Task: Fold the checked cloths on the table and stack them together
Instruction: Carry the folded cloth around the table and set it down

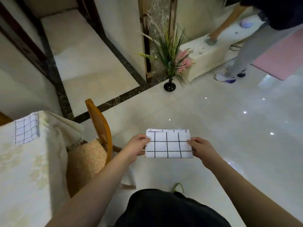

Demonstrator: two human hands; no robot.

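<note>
Head view, left to right. The table [24,169], under a pale patterned cover, is filling the left edge. A second checked cloth [26,130] is lying at its far corner, apparently folded, with one edge drooping over the side; it is probably sitting there as the start of the stack, or waiting its turn, though which cannot be told. A wooden chair [100,128] with a cushioned seat is standing tucked just beside the table.

At centre, the person is standing clear of the table and holding the folded cloth [168,143] in the air over the floor, flat and level. The left hand [139,145] is pinching the cloth's left edge, thumb on top and fingers curled beneath. The right hand [202,149] is pinching the right edge in the same way. Gripping both short edges is keeping the layers taut and aligned, so the fold is not slipping open. The cloth is reading as a compact rectangle, which suggests its folding is nearly or fully done; the remaining step would be carrying it left to the table and laying it on the other cloth.

Beyond, a black vase [169,86] of grasses is standing on the floor, and at far right another person [255,38] is bending over a low white cabinet [211,54].
</note>
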